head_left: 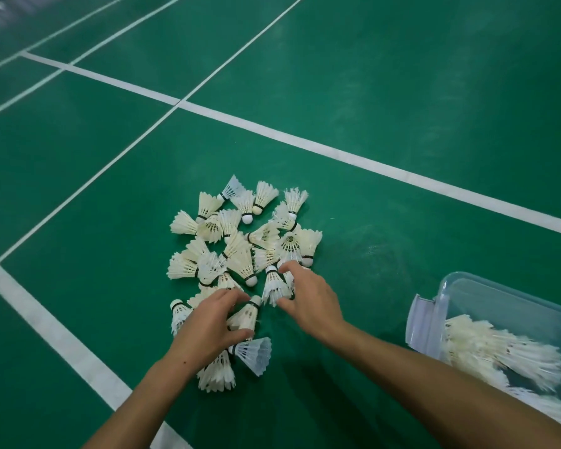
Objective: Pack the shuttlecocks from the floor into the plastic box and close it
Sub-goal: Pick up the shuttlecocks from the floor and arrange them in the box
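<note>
Several white feather shuttlecocks (237, 244) lie in a loose pile on the green court floor. My left hand (208, 325) is at the pile's near edge, with thumb and fingers curled around one shuttlecock (245, 315). My right hand (311, 296) reaches in from the right, fingers spread around another shuttlecock (274, 285) that lies with its cork pointing away. A clear plastic box (467, 286) stands open at the lower right with several shuttlecocks inside; its latch flap (423, 322) hangs on the left side. No lid is visible.
White court lines (272, 132) cross the green floor around the pile. A translucent nylon shuttlecock (255, 353) lies right of my left wrist. Bare green floor separates the pile from the box.
</note>
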